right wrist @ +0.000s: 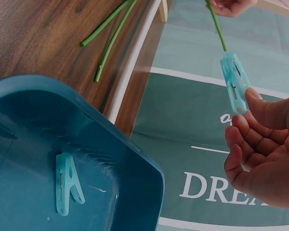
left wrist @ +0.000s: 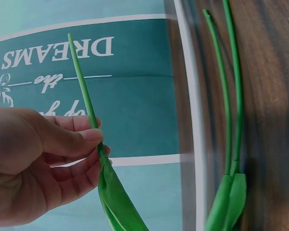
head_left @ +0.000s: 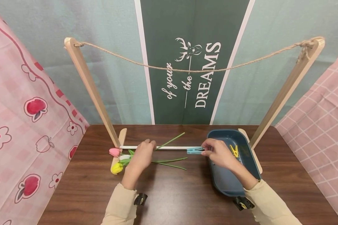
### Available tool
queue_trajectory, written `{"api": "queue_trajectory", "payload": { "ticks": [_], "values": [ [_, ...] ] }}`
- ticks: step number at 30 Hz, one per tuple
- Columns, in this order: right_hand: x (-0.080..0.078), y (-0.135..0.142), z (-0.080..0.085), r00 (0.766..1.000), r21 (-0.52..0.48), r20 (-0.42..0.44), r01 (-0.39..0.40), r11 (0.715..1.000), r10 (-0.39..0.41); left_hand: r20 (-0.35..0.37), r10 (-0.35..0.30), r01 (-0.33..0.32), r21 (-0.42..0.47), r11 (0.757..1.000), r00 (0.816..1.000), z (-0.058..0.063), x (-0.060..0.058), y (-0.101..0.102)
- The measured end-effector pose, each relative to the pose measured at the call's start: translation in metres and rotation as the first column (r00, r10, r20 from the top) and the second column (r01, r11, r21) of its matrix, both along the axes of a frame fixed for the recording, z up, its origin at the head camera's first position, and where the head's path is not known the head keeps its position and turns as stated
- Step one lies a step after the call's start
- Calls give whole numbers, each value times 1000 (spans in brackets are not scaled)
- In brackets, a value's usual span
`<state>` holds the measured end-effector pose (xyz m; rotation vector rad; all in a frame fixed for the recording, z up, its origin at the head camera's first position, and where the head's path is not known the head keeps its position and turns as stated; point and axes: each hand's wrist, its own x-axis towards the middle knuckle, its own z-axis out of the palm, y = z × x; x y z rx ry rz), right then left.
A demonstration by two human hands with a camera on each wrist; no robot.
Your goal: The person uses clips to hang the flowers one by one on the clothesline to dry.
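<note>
My left hand (head_left: pixel 142 153) pinches the green stem (left wrist: pixel 84 89) of a tulip between thumb and fingers, just above its leaves. That stem slants up and to the right. Two more tulip stems (head_left: pixel 171 162) lie on the table beside it. At the left are a pink tulip head (head_left: pixel 114 152), a white one (head_left: pixel 125 157) and a yellow one (head_left: pixel 116 168); which head belongs to the held stem I cannot tell. My right hand (head_left: pixel 218 152) holds a light blue clothespin (right wrist: pixel 234 83) by its handle end, its other end pointing left toward the stem.
A wooden frame with two posts (head_left: pixel 287 93) carries a sagging rope (head_left: pixel 183 70) above the table (head_left: pixel 169 193). Its white crossbar (head_left: pixel 174 147) runs low behind the hands. Under my right hand stands a blue basin (head_left: pixel 226 187) with a yellow clothespin (head_left: pixel 234 151) and another blue clothespin (right wrist: pixel 63 185).
</note>
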<state>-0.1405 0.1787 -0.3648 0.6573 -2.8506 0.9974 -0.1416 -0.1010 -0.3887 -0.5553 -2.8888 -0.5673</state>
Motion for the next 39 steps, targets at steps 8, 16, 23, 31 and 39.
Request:
{"api": "queue_trajectory", "payload": {
  "ticks": [8, 16, 23, 31, 39],
  "values": [
    [0, 1, 0, 1000, 0, 6, -2, 1000, 2, -2, 13, -13, 25, 1000, 1000, 11, 3, -1],
    [0, 1, 0, 1000, -5, 18, -6, 1000, 6, -24, 27, -26, 49, 998, 999, 18, 4, -2],
    [1, 1, 1, 1000, -9, 28, -10, 1000, 10, -18, 49, -48, 80, 996, 999, 27, 5, -4],
    [1, 1, 0, 999, -8, 41, -14, 1000, 14, -39, 59, -54, 116, 992, 997, 34, 4, -6],
    [0, 2, 0, 999, -7, 45, -17, 1000, 17, -73, 58, -48, 138, 989, 996, 43, 3, -6]
  ]
}}
